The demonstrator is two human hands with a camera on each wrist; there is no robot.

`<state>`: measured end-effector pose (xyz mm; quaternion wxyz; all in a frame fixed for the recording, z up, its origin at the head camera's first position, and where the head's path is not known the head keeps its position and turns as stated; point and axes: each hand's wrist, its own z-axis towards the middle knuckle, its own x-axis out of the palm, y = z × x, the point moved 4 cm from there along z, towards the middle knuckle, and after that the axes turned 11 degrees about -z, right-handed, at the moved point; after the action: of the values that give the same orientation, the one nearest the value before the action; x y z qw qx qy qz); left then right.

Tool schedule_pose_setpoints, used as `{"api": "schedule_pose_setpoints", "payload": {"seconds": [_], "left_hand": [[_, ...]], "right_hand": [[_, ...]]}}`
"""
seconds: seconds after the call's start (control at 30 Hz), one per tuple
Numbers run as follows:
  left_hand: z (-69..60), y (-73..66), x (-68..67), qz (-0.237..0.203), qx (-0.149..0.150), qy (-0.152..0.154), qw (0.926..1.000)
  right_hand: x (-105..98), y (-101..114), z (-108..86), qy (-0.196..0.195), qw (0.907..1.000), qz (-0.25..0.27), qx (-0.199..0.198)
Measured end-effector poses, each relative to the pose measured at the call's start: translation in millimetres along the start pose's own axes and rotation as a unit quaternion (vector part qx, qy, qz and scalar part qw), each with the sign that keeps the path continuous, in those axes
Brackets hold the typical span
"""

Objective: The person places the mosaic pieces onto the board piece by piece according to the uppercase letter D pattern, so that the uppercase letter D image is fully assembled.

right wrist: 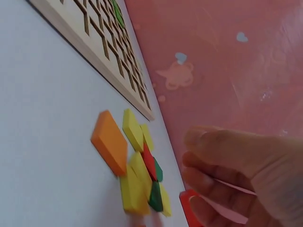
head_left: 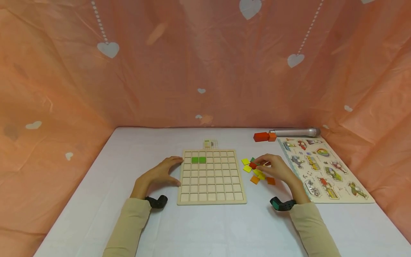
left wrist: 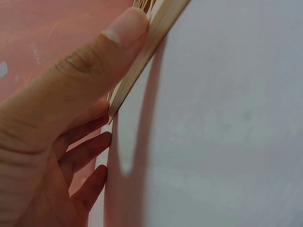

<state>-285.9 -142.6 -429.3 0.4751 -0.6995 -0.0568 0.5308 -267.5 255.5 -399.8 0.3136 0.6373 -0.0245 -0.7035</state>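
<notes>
A wooden grid board (head_left: pixel 211 186) lies on the white table, two green tiles (head_left: pixel 198 160) side by side in its upper left cells. My left hand (head_left: pixel 160 173) rests at the board's left side; in the left wrist view the thumb of that hand (left wrist: pixel 61 104) touches the board's edge (left wrist: pixel 137 66). Over a loose group of tiles to the board's right is my right hand (head_left: pixel 277 167). From the right wrist, that hand (right wrist: pixel 236 165) shows loosely bent fingers holding nothing visible, beside orange (right wrist: pixel 110 142), yellow (right wrist: pixel 133 130), red (right wrist: pixel 149 161) and green (right wrist: pixel 155 196) tiles.
A picture puzzle board (head_left: pixel 313 182) lies at the right. Red (head_left: pixel 261 137) and orange (head_left: pixel 272 137) blocks sit behind the tiles, next to a silver microphone (head_left: pixel 293 132). A small patterned card (head_left: pixel 210 144) touches or adjoins the grid board's back edge. Pink cloth (head_left: pixel 205 71) surrounds the table.
</notes>
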Motion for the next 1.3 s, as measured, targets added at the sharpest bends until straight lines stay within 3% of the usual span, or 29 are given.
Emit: {"api": "schedule_pose_setpoints", "payload": {"seconds": [0.67, 0.9, 1.13, 1.3], "left_hand": [[0.7, -0.2, -1.0, 0.006, 0.005, 0.003, 1.0000], [0.7, 1.4, 0.2, 0.002, 0.002, 0.002, 1.0000], [0.7, 1.3, 0.6, 0.002, 0.004, 0.002, 1.0000], [1.5, 1.9, 0.2, 0.005, 0.000, -0.002, 1.0000]], "right_hand": [[1.6, -18.0, -9.3, 0.068, 0.9967, 0.019, 0.041], [10.8, -17.9, -6.2, 0.046, 0.9979, 0.007, 0.044], [16.7, -13.2, -3.2, 0.011, 0.9983, -0.043, 0.039], [15.9, -12.7, -1.6, 0.023, 0.9957, -0.068, 0.058]]}}
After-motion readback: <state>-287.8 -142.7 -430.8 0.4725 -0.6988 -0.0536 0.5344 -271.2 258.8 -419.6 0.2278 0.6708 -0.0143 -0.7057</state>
